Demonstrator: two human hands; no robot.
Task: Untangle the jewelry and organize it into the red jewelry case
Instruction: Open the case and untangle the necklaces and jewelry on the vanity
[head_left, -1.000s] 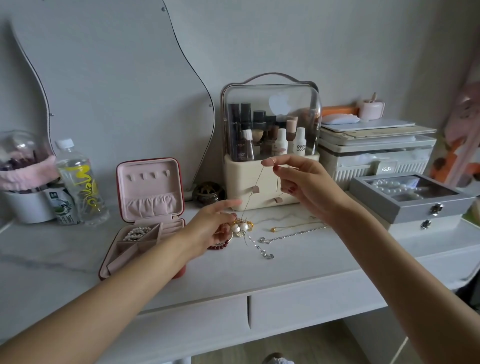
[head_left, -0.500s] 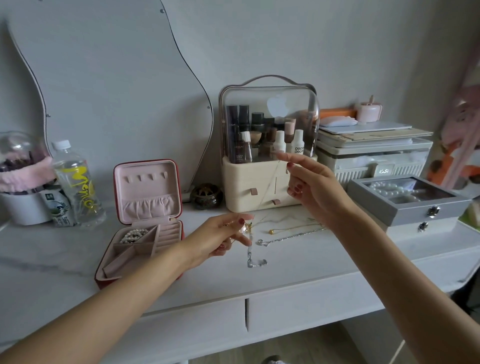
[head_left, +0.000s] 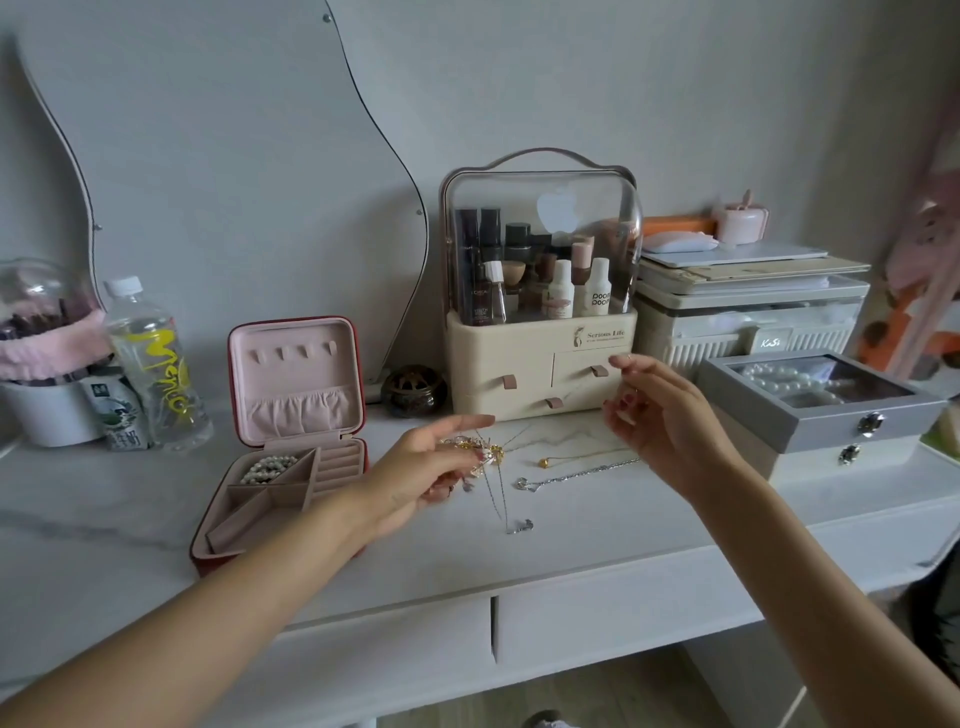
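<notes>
The red jewelry case (head_left: 357, 364) stands open at the left of the white table, pink inside, with a pearl bracelet (head_left: 267, 467) in a back compartment. Just right of it, my left hand (head_left: 421, 475) grips a gold tangled cluster (head_left: 480, 451). From the cluster a thin chain drops to a silver pendant (head_left: 521, 527) on the table. My right hand (head_left: 662, 421) hovers further right, fingers curled as if pinching a very fine chain that barely shows. A gold necklace with a small pendant (head_left: 544, 461) and a silver chain (head_left: 576, 474) lie between my hands.
A cream cosmetics organiser (head_left: 540, 364) stands behind the jewelry, with a small dark pot (head_left: 413, 389) to its left. A grey pearl box (head_left: 821, 410) and stacked storage boxes (head_left: 748, 322) fill the right. A water bottle (head_left: 156, 364) and brush holder (head_left: 47, 364) stand far left.
My right hand has moved right and down from in front of the organiser, drawing the fine chain out sideways. My left hand has sunk toward the table with the cluster, and the silver pendant now rests lower.
</notes>
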